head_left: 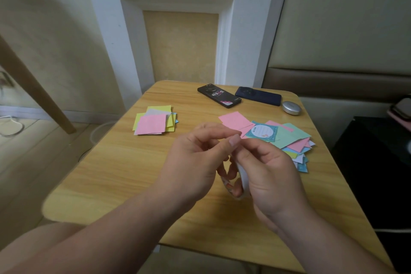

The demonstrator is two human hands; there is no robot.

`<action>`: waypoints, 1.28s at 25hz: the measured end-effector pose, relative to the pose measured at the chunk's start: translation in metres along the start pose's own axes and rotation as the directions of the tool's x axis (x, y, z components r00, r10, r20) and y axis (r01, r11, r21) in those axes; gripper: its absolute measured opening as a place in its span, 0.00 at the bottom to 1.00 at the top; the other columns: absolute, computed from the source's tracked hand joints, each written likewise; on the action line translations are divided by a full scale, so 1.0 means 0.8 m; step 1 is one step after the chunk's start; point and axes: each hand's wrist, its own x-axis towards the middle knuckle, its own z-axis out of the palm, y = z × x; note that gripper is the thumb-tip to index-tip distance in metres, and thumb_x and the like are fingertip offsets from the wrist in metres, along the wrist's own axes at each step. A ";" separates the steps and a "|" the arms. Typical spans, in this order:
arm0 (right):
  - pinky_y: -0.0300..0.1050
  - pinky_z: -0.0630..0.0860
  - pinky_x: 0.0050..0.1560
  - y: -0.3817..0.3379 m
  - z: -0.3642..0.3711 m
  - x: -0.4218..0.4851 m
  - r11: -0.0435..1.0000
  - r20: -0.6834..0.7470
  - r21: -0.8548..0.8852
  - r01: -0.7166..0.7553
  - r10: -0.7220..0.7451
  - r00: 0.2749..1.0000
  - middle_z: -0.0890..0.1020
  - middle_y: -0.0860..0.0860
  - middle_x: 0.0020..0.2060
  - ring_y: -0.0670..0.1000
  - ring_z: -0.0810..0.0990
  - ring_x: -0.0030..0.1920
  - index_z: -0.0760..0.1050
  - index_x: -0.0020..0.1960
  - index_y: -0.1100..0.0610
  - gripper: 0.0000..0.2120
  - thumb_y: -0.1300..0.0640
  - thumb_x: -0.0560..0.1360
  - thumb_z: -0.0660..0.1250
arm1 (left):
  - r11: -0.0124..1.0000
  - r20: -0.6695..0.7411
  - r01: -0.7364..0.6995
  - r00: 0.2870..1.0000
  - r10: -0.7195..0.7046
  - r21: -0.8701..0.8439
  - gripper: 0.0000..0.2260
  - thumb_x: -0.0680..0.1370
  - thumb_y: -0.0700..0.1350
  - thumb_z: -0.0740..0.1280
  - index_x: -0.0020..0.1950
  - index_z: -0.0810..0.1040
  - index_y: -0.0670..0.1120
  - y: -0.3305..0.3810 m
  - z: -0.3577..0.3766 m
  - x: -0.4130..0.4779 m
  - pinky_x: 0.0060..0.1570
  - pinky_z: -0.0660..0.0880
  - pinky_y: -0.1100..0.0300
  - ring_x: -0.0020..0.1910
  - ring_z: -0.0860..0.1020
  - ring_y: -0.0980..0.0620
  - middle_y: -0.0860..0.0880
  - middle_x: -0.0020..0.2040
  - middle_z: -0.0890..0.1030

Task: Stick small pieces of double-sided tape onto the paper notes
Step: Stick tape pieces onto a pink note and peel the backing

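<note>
Both hands are raised together just above the middle of the wooden desk point(120, 176), working on a roll of double-sided tape point(243, 181) held upright between them. The right hand point(270, 168) grips the white roll from the right, its fingers curled round the band and its thumb lying along the top. The left hand point(193, 158) meets it from the other side, fingers curled, with thumb and forefinger pinched together at the top of the roll, right against the right thumb; whether a strip of tape is caught between them is too small to tell. On the far left of the desk lies a loose stack of paper notes point(153, 121), a pink one uppermost over yellow and blue. To the right, partly behind the hands, is a wider scatter of notes point(289, 138) in pink, green, blue and white. Along the far edge lie a black phone point(219, 95), a dark blue phone point(259, 95) and a small round silver case point(291, 108).
</note>
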 end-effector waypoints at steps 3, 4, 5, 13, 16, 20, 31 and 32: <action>0.41 0.70 0.23 0.002 0.002 -0.001 1.000 -0.007 -0.010 0.019 -0.019 1.000 0.83 0.60 0.37 0.54 0.79 0.31 0.84 0.45 0.54 0.07 0.54 0.77 0.68 | 1.000 -0.044 -0.009 0.999 0.009 0.000 0.04 0.76 0.38 0.72 0.47 0.85 0.39 0.001 0.001 -0.001 0.29 0.73 0.61 0.28 0.75 0.53 0.50 0.42 0.82; 0.40 0.70 0.23 0.004 0.002 -0.001 1.000 -0.006 -0.017 0.020 -0.020 1.000 0.83 0.60 0.37 0.54 0.79 0.32 0.84 0.45 0.54 0.08 0.55 0.78 0.67 | 1.000 -0.058 -0.007 0.998 0.007 0.003 0.04 0.76 0.38 0.72 0.47 0.85 0.39 0.002 0.001 -0.001 0.28 0.72 0.62 0.27 0.74 0.53 0.50 0.40 0.82; 0.41 0.70 0.23 0.005 0.002 -0.002 1.000 0.000 -0.023 0.016 -0.016 1.000 0.83 0.59 0.37 0.54 0.79 0.33 0.84 0.45 0.53 0.08 0.54 0.78 0.67 | 1.000 -0.073 -0.007 0.997 0.008 0.011 0.03 0.75 0.38 0.72 0.47 0.85 0.40 0.003 0.001 -0.002 0.27 0.72 0.62 0.26 0.73 0.54 0.50 0.38 0.82; 0.38 0.74 0.33 0.024 0.008 0.004 0.786 -0.058 -0.517 0.339 -0.427 0.902 0.77 0.48 0.36 0.48 0.77 0.37 0.83 0.38 0.54 0.08 0.59 0.76 0.71 | 0.981 -0.273 0.176 0.943 -0.190 -0.075 0.02 0.76 0.35 0.72 0.45 0.84 0.40 -0.006 0.014 0.001 0.24 0.68 0.65 0.22 0.71 0.55 0.52 0.25 0.77; 0.34 0.68 0.32 0.027 0.007 0.010 0.619 0.069 -0.649 0.442 -0.531 0.845 0.72 0.47 0.38 0.45 0.73 0.38 0.82 0.38 0.56 0.08 0.62 0.76 0.71 | 0.954 -0.290 0.284 0.908 -0.301 -0.101 0.02 0.76 0.36 0.72 0.44 0.84 0.41 -0.012 0.012 0.005 0.24 0.66 0.62 0.21 0.68 0.52 0.50 0.24 0.75; 0.46 0.71 0.36 0.022 0.017 -0.006 0.480 0.311 -0.632 0.609 -0.563 0.766 0.70 0.50 0.40 0.50 0.72 0.38 0.77 0.37 0.62 0.08 0.65 0.75 0.68 | 0.925 -0.434 0.308 0.819 -0.376 -0.222 0.02 0.74 0.35 0.73 0.47 0.83 0.39 -0.010 -0.032 0.047 0.27 0.65 0.63 0.22 0.67 0.55 0.46 0.33 0.76; 0.47 0.76 0.49 0.014 -0.043 0.008 0.318 0.179 -0.918 0.235 -0.195 0.964 0.74 0.45 0.46 0.47 0.74 0.47 0.69 0.73 0.43 0.24 0.56 0.79 0.66 | 0.941 -0.115 0.304 0.940 -0.322 -0.151 0.06 0.73 0.34 0.73 0.49 0.85 0.39 0.011 -0.058 0.014 0.36 0.78 0.63 0.34 0.80 0.52 0.46 0.38 0.83; 0.47 0.75 0.49 0.014 -0.042 0.008 0.284 0.186 -0.933 0.223 -0.150 0.971 0.73 0.44 0.47 0.47 0.73 0.48 0.60 0.77 0.41 0.29 0.55 0.79 0.65 | 0.941 -0.106 0.305 0.941 -0.322 -0.147 0.06 0.72 0.33 0.73 0.49 0.85 0.38 0.013 -0.061 0.014 0.37 0.78 0.63 0.34 0.80 0.51 0.45 0.37 0.82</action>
